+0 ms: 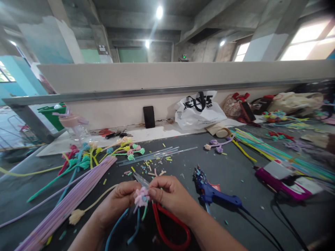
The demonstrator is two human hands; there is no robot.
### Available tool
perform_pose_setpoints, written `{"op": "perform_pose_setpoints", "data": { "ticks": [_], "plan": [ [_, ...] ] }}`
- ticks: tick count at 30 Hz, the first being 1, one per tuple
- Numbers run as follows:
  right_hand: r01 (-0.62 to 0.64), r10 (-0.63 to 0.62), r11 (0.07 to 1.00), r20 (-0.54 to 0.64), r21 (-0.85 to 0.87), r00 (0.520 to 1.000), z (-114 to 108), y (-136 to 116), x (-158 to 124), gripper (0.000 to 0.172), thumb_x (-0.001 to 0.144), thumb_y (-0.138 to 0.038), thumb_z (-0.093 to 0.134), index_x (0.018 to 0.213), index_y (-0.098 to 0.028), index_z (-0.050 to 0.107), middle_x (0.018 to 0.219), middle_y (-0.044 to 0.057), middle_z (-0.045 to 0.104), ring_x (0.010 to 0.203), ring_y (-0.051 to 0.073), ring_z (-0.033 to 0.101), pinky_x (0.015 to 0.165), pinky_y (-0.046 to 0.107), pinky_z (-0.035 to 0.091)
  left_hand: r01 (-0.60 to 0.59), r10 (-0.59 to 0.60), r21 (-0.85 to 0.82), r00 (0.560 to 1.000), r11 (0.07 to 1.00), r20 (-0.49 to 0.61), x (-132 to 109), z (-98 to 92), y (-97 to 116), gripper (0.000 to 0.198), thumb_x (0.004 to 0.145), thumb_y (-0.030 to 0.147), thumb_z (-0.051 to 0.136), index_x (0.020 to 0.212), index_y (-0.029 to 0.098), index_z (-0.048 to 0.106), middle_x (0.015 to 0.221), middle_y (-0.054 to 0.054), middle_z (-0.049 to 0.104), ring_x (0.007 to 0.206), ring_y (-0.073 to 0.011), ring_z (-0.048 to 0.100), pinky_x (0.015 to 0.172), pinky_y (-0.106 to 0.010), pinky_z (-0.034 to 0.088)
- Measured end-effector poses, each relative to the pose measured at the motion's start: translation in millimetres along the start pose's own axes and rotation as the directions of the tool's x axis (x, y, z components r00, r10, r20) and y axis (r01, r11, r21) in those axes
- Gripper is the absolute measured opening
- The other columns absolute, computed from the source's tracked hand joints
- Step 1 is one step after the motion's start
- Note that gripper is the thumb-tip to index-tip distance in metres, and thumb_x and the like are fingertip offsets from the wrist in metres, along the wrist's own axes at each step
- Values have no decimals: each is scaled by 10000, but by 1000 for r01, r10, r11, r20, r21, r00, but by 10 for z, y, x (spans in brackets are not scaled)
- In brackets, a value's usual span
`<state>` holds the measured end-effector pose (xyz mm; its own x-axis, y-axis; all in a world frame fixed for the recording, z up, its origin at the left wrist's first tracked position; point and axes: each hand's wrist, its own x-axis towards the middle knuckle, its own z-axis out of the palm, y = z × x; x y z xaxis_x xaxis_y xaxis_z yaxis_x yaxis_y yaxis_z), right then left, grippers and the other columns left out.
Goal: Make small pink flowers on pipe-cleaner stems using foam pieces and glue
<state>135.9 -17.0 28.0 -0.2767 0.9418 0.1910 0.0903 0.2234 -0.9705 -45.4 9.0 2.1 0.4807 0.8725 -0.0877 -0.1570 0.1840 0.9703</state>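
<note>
Between my two hands is a small pink fuzzy flower (141, 196), with blue and green stems hanging below it. My left hand (116, 199) pinches the flower's left side. The fingers of my right hand (167, 194) close on its right edge. Red-handled scissors (171, 240) lie under my right hand, their blades pointing up and left behind the flower. A cream flower (76, 216) on a thin stem rests left of my left hand. Just beyond the hands, small cut bits (150, 167) are scattered on the dark table (183, 193).
A blue glue gun (217, 193) with a cord lies to the right, near a magenta device (282, 181). Bundled pink and lilac stems (70, 202) stretch along the left. A phone (149, 117) and a white bag (197, 113) stand at the back.
</note>
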Motion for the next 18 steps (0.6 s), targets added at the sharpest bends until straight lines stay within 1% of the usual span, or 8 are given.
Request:
{"op": "perform_pose_setpoints", "data": {
  "ticks": [1, 3, 7, 10, 14, 18],
  "plan": [
    [6, -6, 1000, 0, -13, 1000, -5, -8, 2, 251, 774, -373, 591, 684, -148, 653, 604, -13, 581, 589, 105, 504, 557, 209, 385, 10, -10, -2, 1000, 1000, -4, -4, 5, 9, 238, 623, 362, 724, 637, 129, 680, 562, -12, 561, 525, -114, 453, 512, -231, 348],
    [36, -38, 995, -26, -92, 999, -13, -33, 2, 201, 783, -318, 589, 697, -153, 663, 627, -8, 601, 613, 109, 526, 583, 212, 395, 20, -21, -13, 1000, 1000, -14, -6, 13, 20, 235, 636, 361, 715, 655, 129, 682, 561, -8, 557, 520, -111, 452, 514, -231, 351],
    [149, -182, 941, -84, -304, 980, -9, -77, -6, 129, 784, -211, 578, 703, -169, 669, 634, -9, 604, 618, 108, 537, 615, 217, 403, 6, -8, -50, 999, 999, -36, 12, 30, 19, 253, 625, 372, 722, 683, 129, 685, 590, -11, 562, 558, -120, 470, 538, -233, 362],
    [204, -260, 905, -106, -372, 960, 3, -82, -9, 115, 773, -174, 571, 703, -179, 662, 637, -5, 604, 630, 115, 543, 632, 224, 409, -7, 5, -55, 999, 998, -47, 30, 36, 5, 226, 636, 347, 721, 687, 130, 683, 626, -14, 567, 590, -120, 474, 560, -229, 366],
    [192, -253, 908, -122, -372, 960, 8, -73, -7, 112, 755, -158, 567, 681, -178, 649, 625, -7, 606, 618, 116, 546, 620, 223, 412, -20, 18, -47, 999, 999, -48, 38, 15, -23, 187, 667, 325, 700, 685, 140, 678, 632, -6, 562, 591, -114, 468, 563, -218, 364],
    [120, -182, 928, -148, -352, 972, 9, -65, -10, 110, 727, -146, 566, 646, -177, 634, 607, -19, 611, 595, 108, 550, 585, 202, 409, 0, 0, -5, 1000, 1000, 19, 40, -20, -24, 174, 700, 314, 673, 720, 142, 681, 664, -17, 581, 626, -129, 496, 591, -227, 380]
  ]
}}
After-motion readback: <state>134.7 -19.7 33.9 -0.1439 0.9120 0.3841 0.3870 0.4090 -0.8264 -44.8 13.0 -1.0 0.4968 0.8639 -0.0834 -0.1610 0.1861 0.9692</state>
